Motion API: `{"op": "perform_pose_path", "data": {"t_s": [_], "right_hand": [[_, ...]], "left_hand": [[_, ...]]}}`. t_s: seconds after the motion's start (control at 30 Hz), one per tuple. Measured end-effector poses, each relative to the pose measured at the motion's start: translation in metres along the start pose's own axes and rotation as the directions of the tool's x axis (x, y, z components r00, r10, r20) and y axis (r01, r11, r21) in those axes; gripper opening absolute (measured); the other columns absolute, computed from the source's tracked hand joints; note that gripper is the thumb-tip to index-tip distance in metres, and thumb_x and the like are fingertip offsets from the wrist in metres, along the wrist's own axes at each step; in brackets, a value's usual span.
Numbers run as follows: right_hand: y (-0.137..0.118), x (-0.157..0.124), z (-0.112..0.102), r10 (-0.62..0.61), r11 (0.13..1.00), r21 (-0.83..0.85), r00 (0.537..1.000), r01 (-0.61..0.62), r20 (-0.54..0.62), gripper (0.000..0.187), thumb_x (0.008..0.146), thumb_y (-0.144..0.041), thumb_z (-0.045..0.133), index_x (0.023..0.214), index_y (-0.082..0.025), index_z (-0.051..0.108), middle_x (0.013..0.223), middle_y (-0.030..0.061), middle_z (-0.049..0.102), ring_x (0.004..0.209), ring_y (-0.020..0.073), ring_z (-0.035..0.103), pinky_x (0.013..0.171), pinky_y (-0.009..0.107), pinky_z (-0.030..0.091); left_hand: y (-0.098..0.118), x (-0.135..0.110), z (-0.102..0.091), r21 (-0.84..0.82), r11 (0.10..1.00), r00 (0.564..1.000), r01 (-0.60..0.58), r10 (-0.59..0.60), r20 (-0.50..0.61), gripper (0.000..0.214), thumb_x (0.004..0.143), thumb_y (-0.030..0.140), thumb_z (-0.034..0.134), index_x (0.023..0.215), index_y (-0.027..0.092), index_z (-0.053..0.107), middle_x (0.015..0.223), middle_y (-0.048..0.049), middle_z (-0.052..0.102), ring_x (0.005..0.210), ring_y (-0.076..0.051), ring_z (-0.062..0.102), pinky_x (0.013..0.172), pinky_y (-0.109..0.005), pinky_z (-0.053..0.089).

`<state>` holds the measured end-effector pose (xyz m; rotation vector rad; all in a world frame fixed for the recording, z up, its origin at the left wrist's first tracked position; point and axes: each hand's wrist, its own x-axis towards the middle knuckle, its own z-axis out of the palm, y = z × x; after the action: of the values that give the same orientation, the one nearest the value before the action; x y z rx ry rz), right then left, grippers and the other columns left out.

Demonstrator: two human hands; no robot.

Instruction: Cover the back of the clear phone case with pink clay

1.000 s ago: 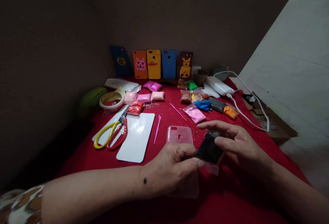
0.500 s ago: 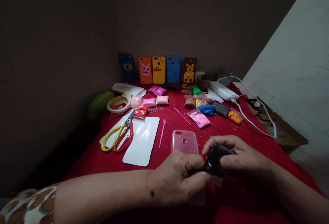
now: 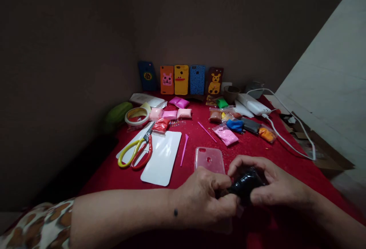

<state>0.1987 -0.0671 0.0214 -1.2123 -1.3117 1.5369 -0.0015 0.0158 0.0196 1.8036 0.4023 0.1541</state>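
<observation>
One clear case (image 3: pixel 215 162) is partly hidden behind left hand (image 3: pixel 204 198), pinching black packet (image 3: pixel 246 182) that curled right hand (image 3: pixel 281 186) apparently holds too.

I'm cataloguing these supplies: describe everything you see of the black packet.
The black packet looks like dark stuff in shiny clear plastic, creased and catching light. It slants, its left end pinched by the left hand, its other side held by the right hand. The hands hide parts; whether it is open is unclear.
</observation>
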Motion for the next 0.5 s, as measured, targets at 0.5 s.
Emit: {"op": "perform_pose_path", "data": {"t_s": [0.5], "right_hand": [[0.011, 0.003, 0.005, -0.072, 0.997, -0.025, 0.983, 0.069, -0.172, 0.032, 0.069, -0.038, 0.085, 0.088, -0.021, 0.065, 0.075, 0.0, 0.064, 0.064, 0.0119, 0.057, 0.057, 0.021, 0.045]], "left_hand": [[0.002, 0.004, 0.0, -0.019, 0.998, 0.996, 0.068, -0.069, -0.061, 0.017, 0.079, 0.02, 0.057, 0.074, 0.012, 0.071, 0.064, -0.0022, 0.067, 0.057, -0.011, 0.059, 0.05, -0.017, 0.041]]}}
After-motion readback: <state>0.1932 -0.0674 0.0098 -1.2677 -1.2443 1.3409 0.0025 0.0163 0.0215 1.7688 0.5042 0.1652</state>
